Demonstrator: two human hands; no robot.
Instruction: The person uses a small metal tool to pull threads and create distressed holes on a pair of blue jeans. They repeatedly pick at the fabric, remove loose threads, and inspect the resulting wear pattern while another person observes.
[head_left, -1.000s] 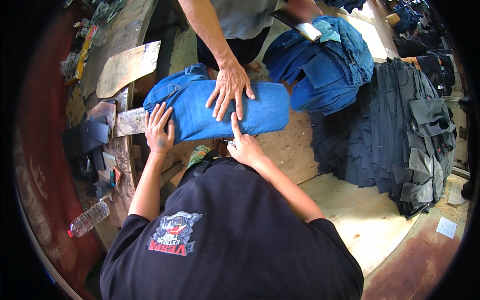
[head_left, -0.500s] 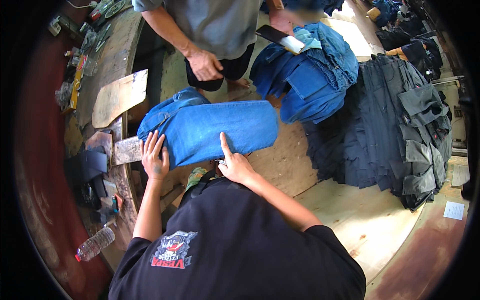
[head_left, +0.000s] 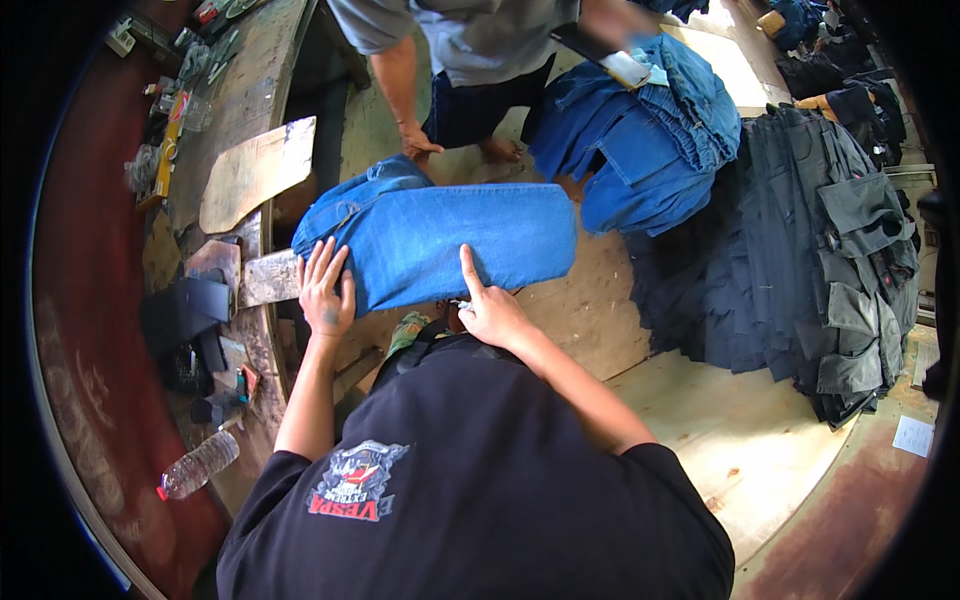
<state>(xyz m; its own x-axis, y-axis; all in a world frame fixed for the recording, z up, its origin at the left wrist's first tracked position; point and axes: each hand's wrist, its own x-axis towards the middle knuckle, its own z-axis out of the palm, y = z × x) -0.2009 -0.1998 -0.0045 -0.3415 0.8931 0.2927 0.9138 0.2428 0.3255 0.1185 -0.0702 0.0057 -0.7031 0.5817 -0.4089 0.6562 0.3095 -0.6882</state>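
Down on the wooden table (head_left: 640, 330), a folded pair of blue jeans (head_left: 450, 240), lying crosswise, waistband end to the left, cuffs end to the right. Left hand (head_left: 325, 295) flat on the left lower edge of the jeans, fingers (head_left: 322, 268) spread and stretched, palm down, nothing gripped. Right hand (head_left: 490, 310) at the lower edge near the middle, index finger out straight and pressed onto the denim, other fingers curled under; whether anything is pinched beneath, cannot tell. Just left of the left hand, a flat metal plate (head_left: 268, 278) poking out from under the jeans. Above that, a worn wooden board (head_left: 255, 175) lying on the bench. Across the table, another person standing, one hand (head_left: 418, 140) resting at the far edge of the jeans near the waistband, touching or just beside it; hard to tell which. To the right of that person, a heap of blue jeans (head_left: 650, 140), piled loosely, with a small flat pale object on top, held by the same person's other hand. Further right, a large stack of dark grey cargo trousers (head_left: 820, 240), draped over the table's edge, well apart from both hands. Lower left, a clear plastic bottle (head_left: 198, 465) lying on its side near the bench rim, among small dark tools and oddments too small to tell apart.
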